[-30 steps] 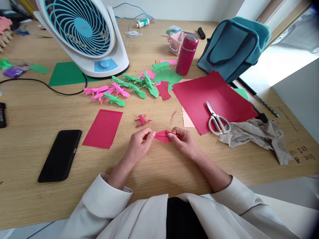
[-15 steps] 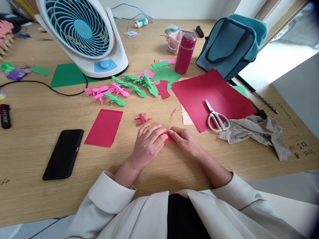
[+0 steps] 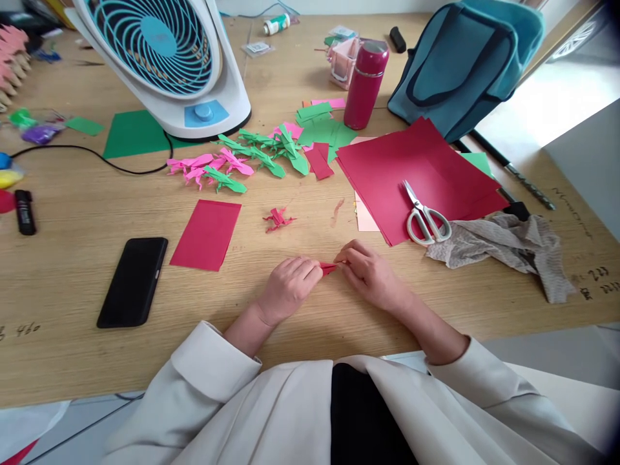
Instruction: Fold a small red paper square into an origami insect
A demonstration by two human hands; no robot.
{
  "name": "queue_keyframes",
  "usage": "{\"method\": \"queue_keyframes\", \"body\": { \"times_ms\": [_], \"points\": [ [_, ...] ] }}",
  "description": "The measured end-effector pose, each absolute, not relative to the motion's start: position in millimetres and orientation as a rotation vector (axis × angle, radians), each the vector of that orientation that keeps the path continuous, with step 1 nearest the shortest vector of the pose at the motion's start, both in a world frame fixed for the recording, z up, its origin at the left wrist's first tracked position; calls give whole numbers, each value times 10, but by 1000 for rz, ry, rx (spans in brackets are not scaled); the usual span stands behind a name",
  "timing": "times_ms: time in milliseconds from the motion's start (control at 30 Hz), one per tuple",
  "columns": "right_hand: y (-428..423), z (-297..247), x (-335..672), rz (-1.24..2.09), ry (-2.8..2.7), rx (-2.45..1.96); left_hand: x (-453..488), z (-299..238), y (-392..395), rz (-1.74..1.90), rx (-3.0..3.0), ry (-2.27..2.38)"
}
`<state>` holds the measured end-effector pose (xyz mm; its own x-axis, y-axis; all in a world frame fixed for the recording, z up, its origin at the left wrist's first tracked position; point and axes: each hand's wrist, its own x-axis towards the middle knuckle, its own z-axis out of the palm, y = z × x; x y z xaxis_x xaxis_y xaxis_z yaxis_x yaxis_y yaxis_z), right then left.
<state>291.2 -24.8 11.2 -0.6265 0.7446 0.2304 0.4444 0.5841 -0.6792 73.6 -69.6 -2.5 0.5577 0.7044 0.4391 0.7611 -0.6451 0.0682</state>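
Between my hands is a small piece of folded red paper (image 3: 328,268), narrow and pointed to the right. My left hand (image 3: 289,284) is closed on its left end, covering that part. My right hand (image 3: 367,272) pinches the right tip between thumb and fingers. Just beyond my hands lies a small red paper figure (image 3: 278,219) with thin legs. A red paper rectangle (image 3: 207,235) rests flat to the left of it. Farther back, several green folded figures (image 3: 261,158) and pink folded figures (image 3: 198,166) lie in a cluster.
Scissors (image 3: 426,216) lie on large red sheets (image 3: 372,174) at the right, beside a crumpled grey cloth (image 3: 504,242). A phone (image 3: 132,282) and marker (image 3: 25,212) lie left. Behind stand a fan (image 3: 159,64), a red flask (image 3: 367,84) and a blue bag (image 3: 465,64).
My left fingers, earlier spread over the paper, have curled in around its left end. My right hand has shifted to the tip, and the paper looks narrower. The camera view has tilted slightly.
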Motion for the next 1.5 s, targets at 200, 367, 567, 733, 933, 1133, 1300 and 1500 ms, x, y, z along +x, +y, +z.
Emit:
{"method": "queue_keyframes", "body": {
  "times_ms": [200, 367, 567, 733, 933, 1133, 1300, 1500],
  "points": [
    [-344, 56, 2888, 678, -2495, -809, 734, -27, -769, -708, -2718, -1358],
    [-322, -1, 2837, 522, -2568, -803, 720, -29, -803, -762, -2758, -1435],
    [-331, -10, 2733, 365, -2590, -777, 710, -37, -802, -908, -2798, -1594],
    [-346, -12, 2707, 369, -2596, -742, 674, -44, -800, -992, -2829, -1663],
    [-368, 0, 2713, 400, -2614, -744, 585, -7, -882, -858, -2838, -1515],
    [-387, -22, 2732, 310, -2702, -692, 509, -15, -950, -697, -2894, -1464],
    [-392, -21, 2726, 265, -2730, -687, 505, -30, -957, -688, -2836, -1452],
    [-395, -36, 2709, 245, -2710, -739, 639, 66, -949, -640, -2749, -1570]
  ]
}}
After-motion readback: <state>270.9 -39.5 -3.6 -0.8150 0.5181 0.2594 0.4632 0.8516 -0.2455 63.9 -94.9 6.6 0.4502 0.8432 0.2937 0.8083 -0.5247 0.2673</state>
